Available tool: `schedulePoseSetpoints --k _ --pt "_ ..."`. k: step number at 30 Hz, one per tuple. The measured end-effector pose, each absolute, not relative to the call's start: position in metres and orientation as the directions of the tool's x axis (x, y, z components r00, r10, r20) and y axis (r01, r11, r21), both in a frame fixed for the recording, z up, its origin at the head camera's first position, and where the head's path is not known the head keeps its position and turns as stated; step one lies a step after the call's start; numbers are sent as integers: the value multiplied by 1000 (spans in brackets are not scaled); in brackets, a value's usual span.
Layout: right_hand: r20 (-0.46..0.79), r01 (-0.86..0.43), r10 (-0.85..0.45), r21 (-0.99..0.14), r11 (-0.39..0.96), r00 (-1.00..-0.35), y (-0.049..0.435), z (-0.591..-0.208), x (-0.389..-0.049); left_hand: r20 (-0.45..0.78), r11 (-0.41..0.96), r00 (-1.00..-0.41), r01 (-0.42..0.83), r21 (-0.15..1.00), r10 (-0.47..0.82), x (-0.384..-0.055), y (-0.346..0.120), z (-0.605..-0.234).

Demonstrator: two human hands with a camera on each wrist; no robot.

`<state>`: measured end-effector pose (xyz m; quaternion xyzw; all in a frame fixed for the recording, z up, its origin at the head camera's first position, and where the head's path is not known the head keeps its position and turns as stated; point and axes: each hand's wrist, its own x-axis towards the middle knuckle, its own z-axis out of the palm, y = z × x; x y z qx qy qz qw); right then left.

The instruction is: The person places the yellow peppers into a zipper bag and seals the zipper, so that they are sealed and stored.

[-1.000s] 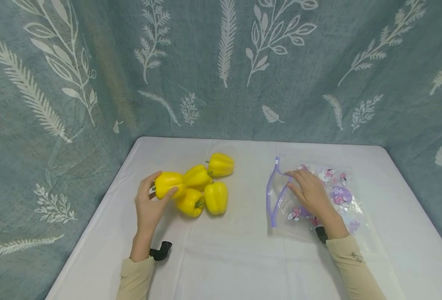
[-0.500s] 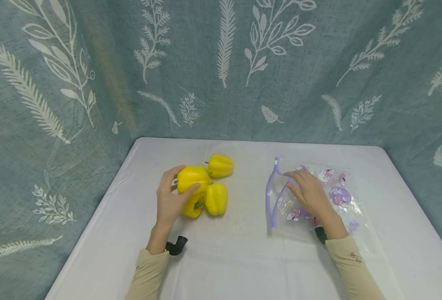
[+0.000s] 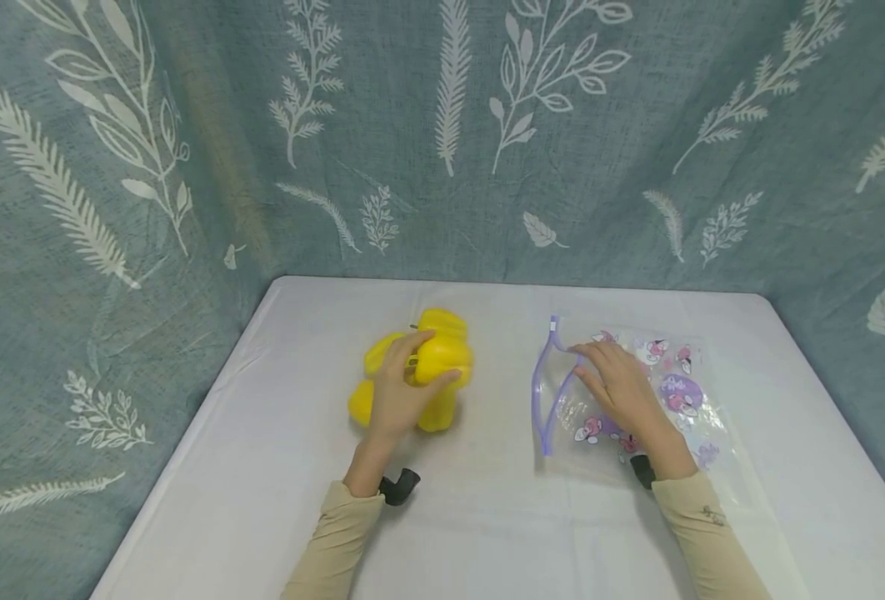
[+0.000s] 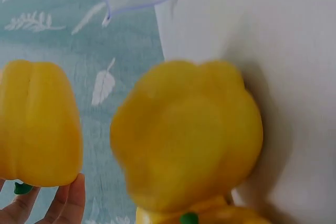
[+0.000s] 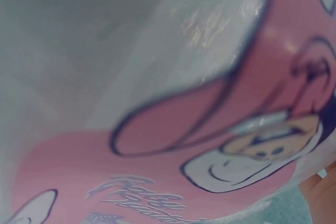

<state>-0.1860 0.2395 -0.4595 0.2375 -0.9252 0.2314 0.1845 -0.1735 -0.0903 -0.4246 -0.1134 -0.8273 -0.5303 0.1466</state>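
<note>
My left hand grips a yellow bell pepper above the others in the head view; in the left wrist view its fingers lie at the pepper's green stem end. A second pepper looms large beside it there. At the right, my right hand pinches the upper lip of a clear zip bag, whose mouth gapes toward the peppers. Purple strips edge that mouth, and a slider sits at the far corner. Printed pink cartoon figures on the bag fill the right wrist view.
Under and around the held pepper lie several more yellow peppers on a white-covered table, partly hidden by the left hand. A teal curtain with white leaf patterns hangs behind the table and along its sides.
My left hand has carried the held pepper rightward across the other peppers, from the left side of the group to its right edge. The right hand and the bag have stayed in place.
</note>
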Motion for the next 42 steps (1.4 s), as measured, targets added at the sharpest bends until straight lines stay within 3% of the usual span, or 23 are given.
schedulePoseSetpoints --k 17,25,42 --pt "444 -523 -356 -344 780 -822 238 -459 -183 301 435 -949 312 844 96 -177 -50 -432" --pt "442 -522 -356 -345 780 -824 237 -457 -184 234 401 -965 262 878 119 -184 -28 -434" --pt "456 -526 -350 -349 775 -818 237 -454 -183 208 363 -964 255 896 165 -197 8 -454"
